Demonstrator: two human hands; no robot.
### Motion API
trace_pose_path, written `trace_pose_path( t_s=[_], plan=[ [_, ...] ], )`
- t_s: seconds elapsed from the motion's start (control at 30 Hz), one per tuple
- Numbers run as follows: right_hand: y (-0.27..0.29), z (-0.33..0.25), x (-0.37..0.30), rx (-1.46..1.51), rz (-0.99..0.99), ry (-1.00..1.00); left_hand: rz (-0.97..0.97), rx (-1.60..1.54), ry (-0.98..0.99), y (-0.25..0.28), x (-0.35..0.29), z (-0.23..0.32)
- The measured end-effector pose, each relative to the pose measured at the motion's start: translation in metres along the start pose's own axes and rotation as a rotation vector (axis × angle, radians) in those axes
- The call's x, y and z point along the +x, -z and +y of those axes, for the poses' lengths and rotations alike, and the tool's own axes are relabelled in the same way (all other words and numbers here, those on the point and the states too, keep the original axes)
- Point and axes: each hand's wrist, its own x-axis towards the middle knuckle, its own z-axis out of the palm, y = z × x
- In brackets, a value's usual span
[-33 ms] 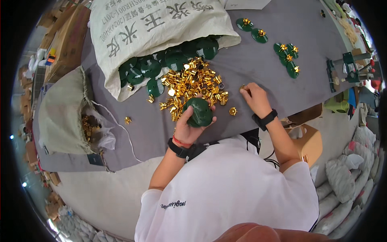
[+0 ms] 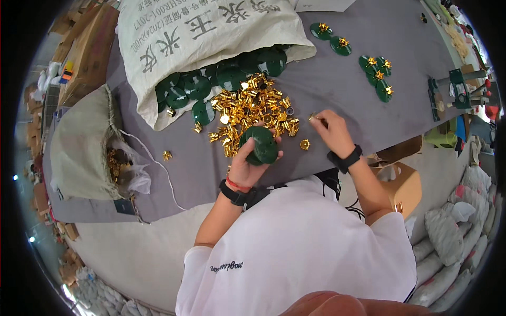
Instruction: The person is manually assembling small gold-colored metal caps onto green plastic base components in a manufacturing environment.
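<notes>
The left hand [image 2: 247,166] grasps a small stack of glossy, dark green, round discs [image 2: 263,145], its thumb along the left edge and its fingertips showing at the right; the stack is held just in front of a heap of small, shiny, gold-coloured pieces [image 2: 255,108]. The right hand [image 2: 332,130], to the right of the heap, pinches a small gold-coloured fitting [image 2: 312,116] between thumb and fingertips, the fitting being partly hidden. A single gold-coloured, pronged piece [image 2: 305,144] lies on the grey cloth-covered table [image 2: 342,87], between the two hands. Behind the heap, a large off-white woven sack with dark print [image 2: 211,39] lies on its side, its mouth filled with further green discs [image 2: 196,87]. At the upper right, two green discs with gold-coloured centres [image 2: 340,50] lie side by side, and nearer the right edge is a cluster of four similar discs [image 2: 382,96]. A smaller greenish-tan fabric bag [image 2: 81,147] stands at the left, gold-coloured contents visible in its mouth
</notes>
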Motion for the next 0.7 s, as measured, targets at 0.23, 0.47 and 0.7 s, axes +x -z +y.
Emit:
trace_pose_path(
  t_s=[0.23, 0.47, 0.7],
  plan=[
    [-0.022, -0.079, -0.038, 0.795, -0.271, -0.239, 0.080, 0.212, -0.087, -0.010, -0.005, -0.010],
    [-0.027, -0.058, -0.033, -0.009, -0.122, 0.711, 0.141, 0.243, 0.082, -0.014, -0.014, 0.003],
    [-0.026, -0.055, -0.043, 0.766, -0.622, -0.301, 0.060, 1.117, -0.267, -0.012, -0.015, -0.012]
  ],
)
